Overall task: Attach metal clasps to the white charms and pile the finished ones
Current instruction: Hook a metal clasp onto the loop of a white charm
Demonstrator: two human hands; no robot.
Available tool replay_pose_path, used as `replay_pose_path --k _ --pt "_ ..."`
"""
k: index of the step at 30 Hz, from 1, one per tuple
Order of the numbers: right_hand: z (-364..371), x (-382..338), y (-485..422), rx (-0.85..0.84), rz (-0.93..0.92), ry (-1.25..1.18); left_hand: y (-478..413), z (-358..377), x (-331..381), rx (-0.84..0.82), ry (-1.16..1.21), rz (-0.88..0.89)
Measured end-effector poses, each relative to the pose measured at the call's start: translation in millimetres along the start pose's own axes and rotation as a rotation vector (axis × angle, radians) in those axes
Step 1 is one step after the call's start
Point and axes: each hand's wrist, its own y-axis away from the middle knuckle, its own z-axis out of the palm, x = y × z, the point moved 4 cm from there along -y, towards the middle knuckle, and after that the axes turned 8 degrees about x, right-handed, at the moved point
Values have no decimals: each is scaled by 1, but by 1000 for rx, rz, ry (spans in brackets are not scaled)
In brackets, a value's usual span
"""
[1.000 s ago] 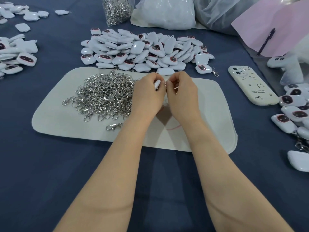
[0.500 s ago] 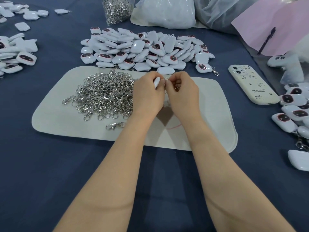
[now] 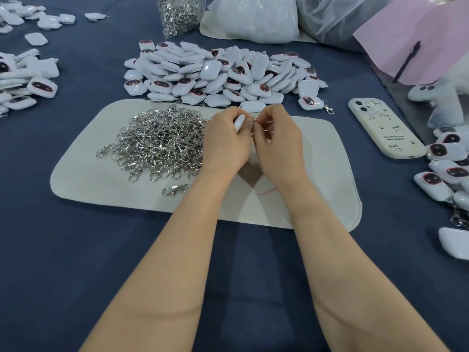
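Note:
My left hand (image 3: 224, 143) grips a white charm (image 3: 239, 122) edge-on above the pale mat (image 3: 83, 179). My right hand (image 3: 278, 141) pinches a small metal clasp (image 3: 254, 119) right at the charm's end; most of the clasp is hidden by my fingers. The two hands touch at the fingertips. A heap of loose silver clasps (image 3: 157, 141) lies on the mat just left of my left hand, with one stray clasp (image 3: 176, 189) nearer me. A big pile of white charms (image 3: 218, 72) sits behind the mat.
A cream phone (image 3: 380, 128) lies to the right. More charms with clasps are heaped at the right edge (image 3: 446, 171) and at the left edge (image 3: 25, 80). A clear bag of clasps (image 3: 177, 13) and white plastic bags (image 3: 253, 19) stand at the back, on dark blue cloth.
Both hands have stayed almost in place over the mat; only the fingers have shifted slightly at the charm and clasp.

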Motion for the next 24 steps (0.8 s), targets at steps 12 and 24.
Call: replay_pose_path --k 12,24 --pt "-4 1 -1 -53 -50 0 -5 0 -6 -160 104 -108" --pt "-6 8 -2 -64 68 -81 1 -2 -5 -299 378 -386"
